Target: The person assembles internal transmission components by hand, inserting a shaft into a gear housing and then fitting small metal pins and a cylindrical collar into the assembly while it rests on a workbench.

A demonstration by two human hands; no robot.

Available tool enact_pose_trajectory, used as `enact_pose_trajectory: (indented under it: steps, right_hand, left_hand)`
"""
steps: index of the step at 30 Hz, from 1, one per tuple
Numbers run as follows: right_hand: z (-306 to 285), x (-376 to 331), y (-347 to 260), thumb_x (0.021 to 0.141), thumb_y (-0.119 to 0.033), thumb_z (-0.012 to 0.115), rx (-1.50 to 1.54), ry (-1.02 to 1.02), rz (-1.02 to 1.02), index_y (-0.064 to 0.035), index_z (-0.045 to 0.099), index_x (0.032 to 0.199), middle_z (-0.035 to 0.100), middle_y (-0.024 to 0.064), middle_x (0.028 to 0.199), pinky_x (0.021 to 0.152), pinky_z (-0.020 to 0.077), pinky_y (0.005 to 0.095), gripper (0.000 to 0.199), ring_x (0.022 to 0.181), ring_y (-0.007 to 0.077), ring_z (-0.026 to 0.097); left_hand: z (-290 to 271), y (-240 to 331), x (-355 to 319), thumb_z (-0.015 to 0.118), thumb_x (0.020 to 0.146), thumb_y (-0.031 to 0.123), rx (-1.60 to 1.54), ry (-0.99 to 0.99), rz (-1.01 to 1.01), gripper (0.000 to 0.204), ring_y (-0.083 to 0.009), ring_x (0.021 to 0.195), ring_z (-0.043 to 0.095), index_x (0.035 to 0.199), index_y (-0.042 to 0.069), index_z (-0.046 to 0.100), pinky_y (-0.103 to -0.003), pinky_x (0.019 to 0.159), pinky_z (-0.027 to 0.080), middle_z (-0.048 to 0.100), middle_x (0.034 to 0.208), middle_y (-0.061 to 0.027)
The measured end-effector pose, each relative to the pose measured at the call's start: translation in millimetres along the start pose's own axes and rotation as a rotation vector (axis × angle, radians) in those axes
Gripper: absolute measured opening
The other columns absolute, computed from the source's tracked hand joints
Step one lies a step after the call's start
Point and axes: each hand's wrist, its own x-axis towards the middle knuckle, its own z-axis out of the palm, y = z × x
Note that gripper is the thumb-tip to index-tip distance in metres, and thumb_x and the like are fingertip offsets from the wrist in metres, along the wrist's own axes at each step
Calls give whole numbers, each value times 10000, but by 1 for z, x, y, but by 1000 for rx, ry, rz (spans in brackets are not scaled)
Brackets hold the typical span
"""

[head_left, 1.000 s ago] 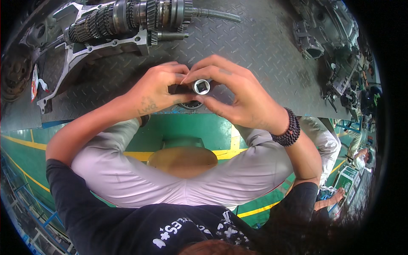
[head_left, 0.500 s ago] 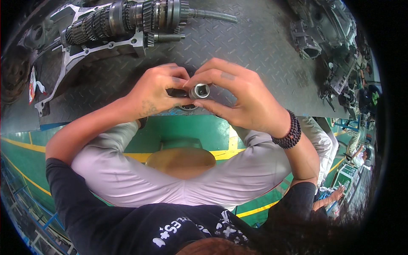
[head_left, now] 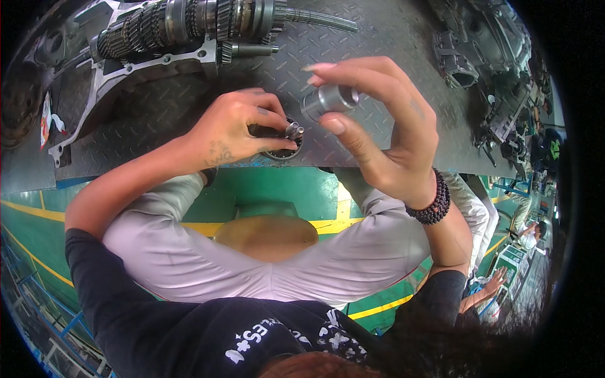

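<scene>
Between the thumb and fingers of my right hand [head_left: 384, 123] is a silver metal socket [head_left: 328, 102], raised above the bench and lying on its side. The thumb presses its lower edge and the fingertips reach over its top. My left hand [head_left: 242, 126] pinches a small metal piece with two shiny round ends [head_left: 293, 131]; the rest of that piece is hidden by the fingers. Under those fingertips, close to the bench's front edge, sits a dark round part [head_left: 283, 153], mostly covered by the hand.
An opened gearbox housing [head_left: 151, 72] with a geared shaft [head_left: 189, 25] lies at the back left of the patterned steel bench [head_left: 378, 41]. Metal castings [head_left: 460, 63] stand at the right. A stool [head_left: 268, 238] is under the bench edge. Another person's hand [head_left: 495, 283] shows at lower right.
My right hand has lifted the socket up and to the right, away from my left hand, tipping it sideways. The two shiny ends at my left fingertips have come into sight.
</scene>
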Motion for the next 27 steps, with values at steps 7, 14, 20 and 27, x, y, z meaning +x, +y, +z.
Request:
enact_pose_trajectory:
  steps: [7,14,20,27]
  right_hand:
    - [20,-13,5,876,-159,806,-34,-234,121,-113,742,1138,724,63,1046,806,581,422,273,937,317,703]
    - [11,-1,-4,853,-75,842,-86,-73,-26,-68,746,1184,751,123,1105,817,594,376,345,952,317,731]
    - [21,-10,-1,843,-47,843,-174,-300,76,-46,741,1226,753,138,1108,809,593,365,396,953,277,739]
    - [18,-5,-2,871,-133,821,-88,-16,53,-118,763,1184,734,86,1066,781,591,386,319,921,305,725]
  left_hand:
    - [-2,-2,-1,886,806,269,9,-14,12,259,-275,882,688,914,46,812,-402,787,560,726,930,-79]
    - [-3,-4,-1,897,802,265,-84,-17,0,273,-287,880,689,915,38,798,-403,788,551,719,929,-92]
    - [-5,-1,-2,886,743,141,-32,-45,-77,267,-293,946,726,967,16,811,-408,856,576,751,991,-123]
    - [-3,2,0,888,823,263,-66,-30,-48,277,-282,875,694,961,36,810,-396,788,557,724,932,-95]
